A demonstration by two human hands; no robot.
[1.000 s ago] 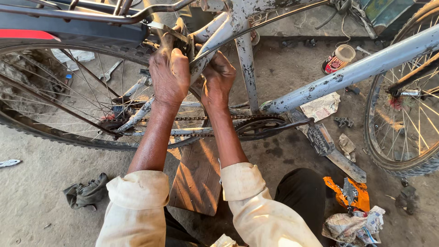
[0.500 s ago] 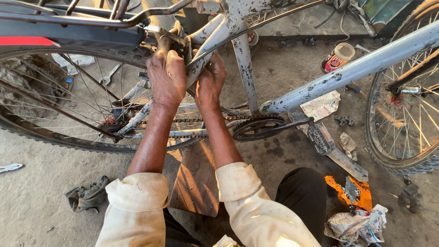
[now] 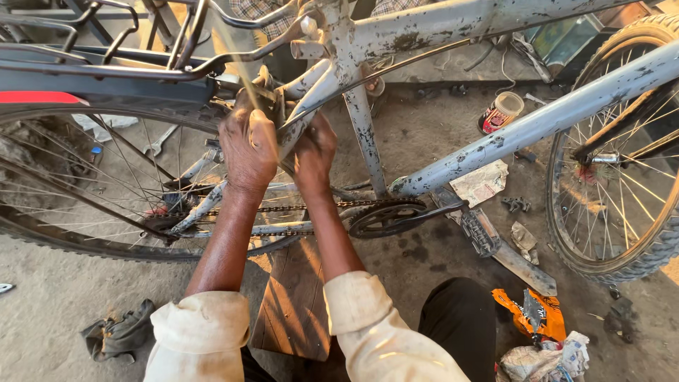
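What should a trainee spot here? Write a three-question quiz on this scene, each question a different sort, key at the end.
1. True or false: the left hand and the right hand are both up at the bicycle frame, above the chain.
2. What lies on the ground beside the left sleeve?
A. a rag
B. a hammer
C. a bottle
3. Fill in: the orange packet lies on the ground on the person's ___ side.

Key: 1 true; 2 A; 3 right.
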